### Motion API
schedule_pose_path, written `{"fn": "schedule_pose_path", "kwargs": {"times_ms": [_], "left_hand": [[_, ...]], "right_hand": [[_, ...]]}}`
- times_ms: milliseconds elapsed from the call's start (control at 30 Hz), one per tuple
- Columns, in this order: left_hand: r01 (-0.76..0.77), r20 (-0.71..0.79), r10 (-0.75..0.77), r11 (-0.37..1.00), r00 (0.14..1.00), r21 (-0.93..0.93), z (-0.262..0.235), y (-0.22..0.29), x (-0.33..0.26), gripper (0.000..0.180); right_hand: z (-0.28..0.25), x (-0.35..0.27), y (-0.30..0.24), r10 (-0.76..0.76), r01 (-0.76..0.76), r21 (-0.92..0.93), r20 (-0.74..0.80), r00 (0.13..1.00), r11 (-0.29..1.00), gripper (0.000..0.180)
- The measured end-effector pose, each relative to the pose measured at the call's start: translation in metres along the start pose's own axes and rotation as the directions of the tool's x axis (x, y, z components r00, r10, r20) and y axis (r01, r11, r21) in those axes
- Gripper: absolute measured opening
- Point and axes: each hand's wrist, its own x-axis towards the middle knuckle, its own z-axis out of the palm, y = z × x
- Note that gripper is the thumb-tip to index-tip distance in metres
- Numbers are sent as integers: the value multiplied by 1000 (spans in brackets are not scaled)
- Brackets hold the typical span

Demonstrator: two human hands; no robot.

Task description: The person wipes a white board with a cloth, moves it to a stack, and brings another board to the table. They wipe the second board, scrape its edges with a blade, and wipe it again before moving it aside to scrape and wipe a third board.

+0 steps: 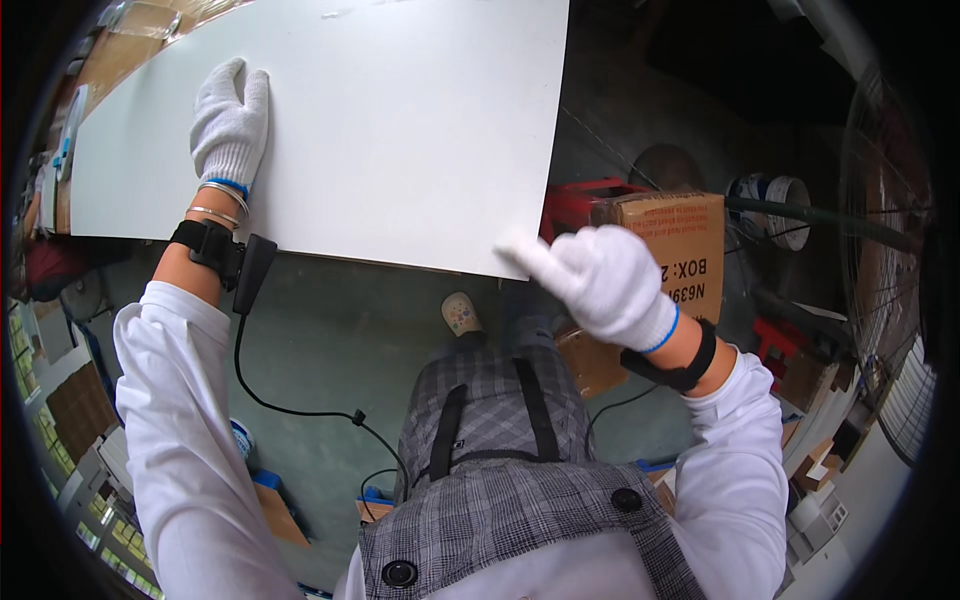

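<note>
A large white board (pixel 400 130) lies flat before me, its near edge running across above my feet. My left hand (pixel 230 125), in a white knitted glove, rests on the board's left part with the fingers apart and nothing in them. At the near right corner is my right hand (pixel 605 280), gloved the same way. Its forefinger stretches toward the corner, the tip smeared by motion, and the other fingers are bent. No held thing shows in it. Whether the fingertip touches the board I cannot tell.
Right of the board's corner stands a brown cardboard box (pixel 680 255), with something red (pixel 575 205) beside it. A white bucket (pixel 782 210) lies farther right, near a large wire-guarded fan (pixel 890 190). A black cable (pixel 290 408) hangs from my left wrist.
</note>
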Motion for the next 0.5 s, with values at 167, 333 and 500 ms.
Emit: {"fn": "schedule_pose_path", "kwargs": {"times_ms": [167,333,500], "left_hand": [[-1,7,1,1000,1000,-12,0,-1,0,51],[-5,-14,5,1000,1000,-14,-2,-1,-1,51],[-21,-31,22,1000,999,18,-3,4,-1,51]], "right_hand": [[-3,3,5,13,-13,7,59,998,1000,50],[-7,5,-7,-49,46,32,102,994,998,50],[0,5,1,9,-11,188,11,1000,982,49]]}}
